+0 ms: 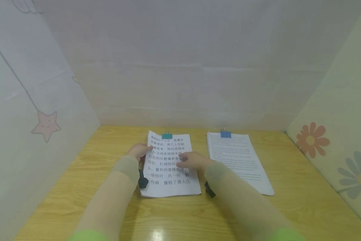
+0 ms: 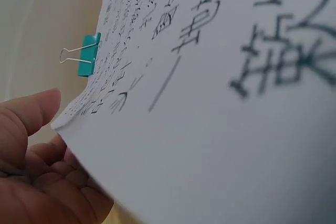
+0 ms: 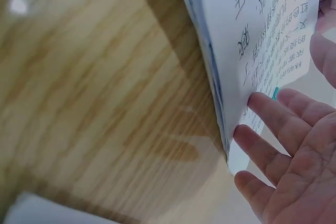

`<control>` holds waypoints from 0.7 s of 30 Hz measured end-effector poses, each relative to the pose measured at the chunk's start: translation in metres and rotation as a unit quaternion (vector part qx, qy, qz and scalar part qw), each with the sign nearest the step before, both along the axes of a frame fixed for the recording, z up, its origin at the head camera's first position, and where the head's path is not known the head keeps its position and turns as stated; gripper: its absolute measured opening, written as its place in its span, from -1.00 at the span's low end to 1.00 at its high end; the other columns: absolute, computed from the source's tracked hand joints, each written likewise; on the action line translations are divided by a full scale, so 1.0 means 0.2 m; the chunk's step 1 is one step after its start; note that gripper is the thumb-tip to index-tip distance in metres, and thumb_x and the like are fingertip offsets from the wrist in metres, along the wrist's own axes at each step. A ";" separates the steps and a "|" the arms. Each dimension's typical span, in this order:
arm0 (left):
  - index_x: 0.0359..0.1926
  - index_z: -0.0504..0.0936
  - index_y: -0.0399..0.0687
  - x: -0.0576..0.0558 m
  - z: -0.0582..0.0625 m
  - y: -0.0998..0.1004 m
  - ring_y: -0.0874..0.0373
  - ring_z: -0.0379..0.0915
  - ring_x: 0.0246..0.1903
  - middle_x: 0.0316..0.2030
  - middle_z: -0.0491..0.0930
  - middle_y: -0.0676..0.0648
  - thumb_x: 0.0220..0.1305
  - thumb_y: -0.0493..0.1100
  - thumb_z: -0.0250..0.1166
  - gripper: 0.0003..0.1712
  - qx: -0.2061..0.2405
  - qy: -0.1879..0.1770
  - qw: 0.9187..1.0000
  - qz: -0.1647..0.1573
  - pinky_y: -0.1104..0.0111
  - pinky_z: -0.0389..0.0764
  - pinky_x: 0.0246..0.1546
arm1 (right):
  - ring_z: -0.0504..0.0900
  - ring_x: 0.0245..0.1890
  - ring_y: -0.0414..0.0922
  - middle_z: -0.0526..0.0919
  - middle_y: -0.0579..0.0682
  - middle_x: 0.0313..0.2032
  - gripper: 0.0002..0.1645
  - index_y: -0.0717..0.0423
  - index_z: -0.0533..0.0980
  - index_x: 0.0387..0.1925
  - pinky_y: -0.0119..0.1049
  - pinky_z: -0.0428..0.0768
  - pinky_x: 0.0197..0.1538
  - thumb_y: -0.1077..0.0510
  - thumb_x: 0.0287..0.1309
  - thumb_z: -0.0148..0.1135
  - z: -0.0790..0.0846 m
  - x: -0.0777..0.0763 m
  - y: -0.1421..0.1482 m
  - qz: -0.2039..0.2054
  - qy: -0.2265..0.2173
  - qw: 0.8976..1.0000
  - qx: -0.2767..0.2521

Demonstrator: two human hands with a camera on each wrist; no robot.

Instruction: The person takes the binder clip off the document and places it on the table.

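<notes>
on grained wooden table (image 1: 63, 190), smooth clipped paper stack (image 1: 171, 189), left hand (image 1: 137, 150) curled round its edge, right hand (image 1: 195, 160) loosely spread

I find room to pass along table's (image 1: 75, 187) left and right edges, also between forearms (image 1: 108, 190). Narrow gap between left paper stack (image 1: 171, 189) and right paper stack (image 1: 236, 152): right hand (image 1: 195, 160) across it. Left stack's left side: left hand (image 1: 139, 150) obstructs. Back edge: wall (image 1: 180, 93) bounds reach.

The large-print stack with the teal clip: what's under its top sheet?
Under the top sheet are more sheets, whose edges show in the right wrist view. Anything printed on their faces is covered and cannot be seen.
</notes>
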State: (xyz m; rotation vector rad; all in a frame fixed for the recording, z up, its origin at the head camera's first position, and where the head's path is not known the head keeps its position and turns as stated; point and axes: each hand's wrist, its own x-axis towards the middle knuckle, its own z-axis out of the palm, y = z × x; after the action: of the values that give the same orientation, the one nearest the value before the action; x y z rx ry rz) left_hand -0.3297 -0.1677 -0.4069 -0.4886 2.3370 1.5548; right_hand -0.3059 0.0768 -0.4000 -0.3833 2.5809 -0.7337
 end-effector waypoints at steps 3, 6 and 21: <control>-0.14 0.50 -0.05 0.01 0.00 -0.01 0.04 0.44 -0.35 -0.36 0.54 -0.06 0.09 0.01 0.17 -0.66 -0.055 0.004 0.998 -0.020 0.18 0.39 -0.29 | 0.24 0.11 -0.07 0.37 -0.16 0.07 -0.20 -0.19 0.25 0.15 -0.04 0.18 0.10 -0.37 -0.16 0.09 0.00 0.01 0.00 0.013 0.008 1.000 0.017; -0.18 0.52 -0.10 0.01 -0.02 -0.01 0.05 0.45 -0.40 -0.41 0.54 -0.07 0.11 -0.03 0.16 -0.70 -0.094 0.021 0.995 -0.036 0.20 0.41 -0.32 | 0.24 0.11 -0.07 0.37 -0.17 0.06 -0.21 -0.20 0.26 0.14 -0.03 0.19 0.09 -0.39 -0.16 0.07 0.00 0.00 0.00 0.020 0.016 0.999 0.024; -0.14 0.48 -0.05 0.03 -0.05 -0.01 0.07 0.45 -0.34 -0.36 0.55 -0.05 0.15 -0.07 0.12 -0.74 -0.015 0.054 0.998 0.005 0.19 0.41 -0.21 | 0.39 -0.03 -0.06 0.45 -0.05 -0.04 -0.32 -0.11 0.26 0.13 -0.09 0.35 -0.02 -0.26 -0.03 0.07 -0.02 -0.05 0.06 -0.085 0.026 0.993 -0.077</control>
State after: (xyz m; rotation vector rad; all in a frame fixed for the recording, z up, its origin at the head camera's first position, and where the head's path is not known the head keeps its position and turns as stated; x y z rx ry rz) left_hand -0.3228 -0.1698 -0.4168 -0.4334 2.4453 1.5883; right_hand -0.3161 0.0888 -0.4042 -0.2351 2.6376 -0.9996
